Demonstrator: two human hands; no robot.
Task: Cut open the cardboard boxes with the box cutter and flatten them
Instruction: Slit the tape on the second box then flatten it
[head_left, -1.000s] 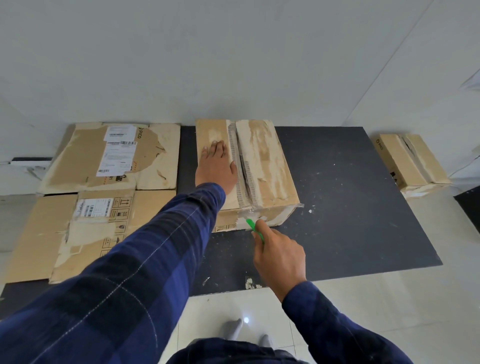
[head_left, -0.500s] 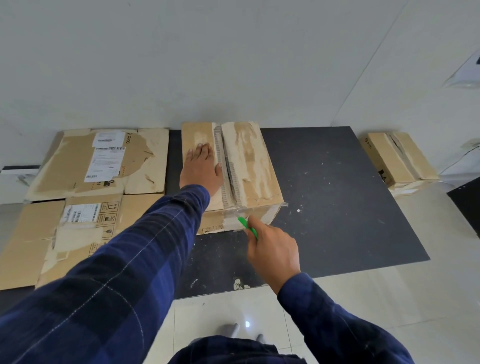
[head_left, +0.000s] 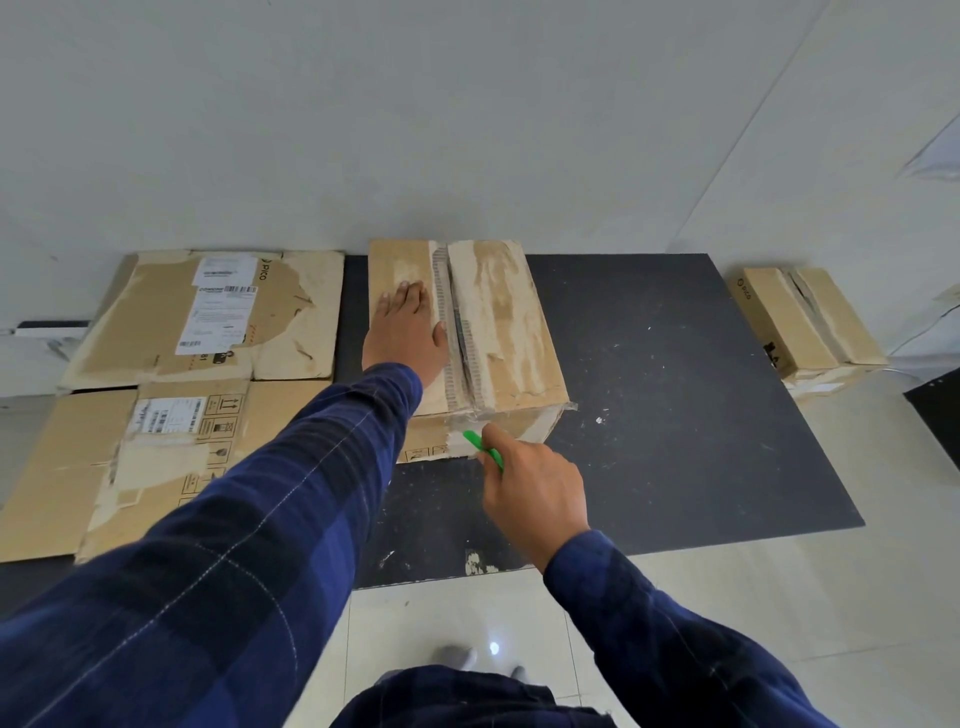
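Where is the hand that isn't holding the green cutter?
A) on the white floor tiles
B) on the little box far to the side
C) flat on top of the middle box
C: the left hand lies flat on top of the middle box, while the right hand holds the green cutter at the box's near end.

Scuffed cardboard box (head_left: 498, 322), matt mat (head_left: 675, 415)
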